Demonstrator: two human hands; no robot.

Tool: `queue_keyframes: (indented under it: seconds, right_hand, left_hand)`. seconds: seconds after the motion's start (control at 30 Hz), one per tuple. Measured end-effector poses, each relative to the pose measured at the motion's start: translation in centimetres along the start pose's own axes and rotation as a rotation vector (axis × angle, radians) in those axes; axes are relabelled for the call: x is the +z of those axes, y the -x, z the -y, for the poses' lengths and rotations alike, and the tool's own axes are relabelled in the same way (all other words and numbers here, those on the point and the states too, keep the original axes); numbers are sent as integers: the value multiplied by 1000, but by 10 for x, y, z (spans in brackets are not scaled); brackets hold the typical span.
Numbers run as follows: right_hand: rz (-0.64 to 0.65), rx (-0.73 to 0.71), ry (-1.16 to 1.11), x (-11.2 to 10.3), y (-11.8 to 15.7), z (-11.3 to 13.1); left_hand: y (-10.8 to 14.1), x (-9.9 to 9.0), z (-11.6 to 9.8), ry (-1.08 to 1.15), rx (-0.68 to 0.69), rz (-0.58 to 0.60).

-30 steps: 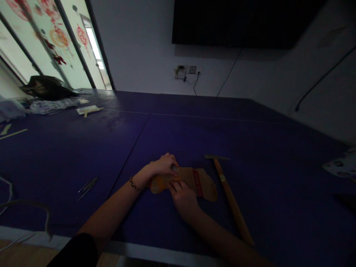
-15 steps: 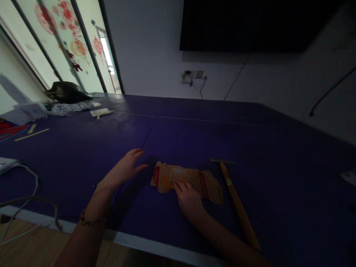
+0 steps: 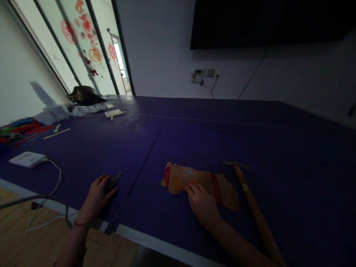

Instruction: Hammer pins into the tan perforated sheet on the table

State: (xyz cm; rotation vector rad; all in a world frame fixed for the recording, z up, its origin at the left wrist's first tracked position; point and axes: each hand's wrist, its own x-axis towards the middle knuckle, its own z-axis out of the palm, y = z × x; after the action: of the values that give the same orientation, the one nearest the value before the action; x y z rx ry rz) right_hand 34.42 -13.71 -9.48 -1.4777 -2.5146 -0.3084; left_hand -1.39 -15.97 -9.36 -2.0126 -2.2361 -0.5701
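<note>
My left hand (image 3: 100,193) is low over the table at the left, its thumb and fingers apart around a small bundle of thin dark metal pieces (image 3: 114,180). Whether it grips them is hard to make out. My right hand (image 3: 202,202) rests its fingertips on the lower edge of a brown patterned packet (image 3: 198,177) with red bands, which lies flat. The fingers are close together. Right of the packet lies a hammer (image 3: 257,211) with a wooden handle and a narrow metal head.
A white device (image 3: 27,159) with a cable sits at the left edge of the purple table (image 3: 222,137). Behind it are coloured strips (image 3: 30,128), papers and a dark bag (image 3: 85,95). A black screen (image 3: 264,24) hangs on the wall.
My left hand has moved left and down, away from the packet, to the thin metal pieces. My right hand stays on the packet. The view has turned left.
</note>
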Motion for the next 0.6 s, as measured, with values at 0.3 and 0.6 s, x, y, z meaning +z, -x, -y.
queue_keyframes:
  seconds: [0.3, 0.6]
  right_hand:
    - [-12, 12, -22, 0, 0, -1]
    - [-40, 26, -61, 3, 1, -3]
  left_hand:
    - [7, -19, -16, -163, -100, 200]
    - [5, -26, -25, -143, -189, 285]
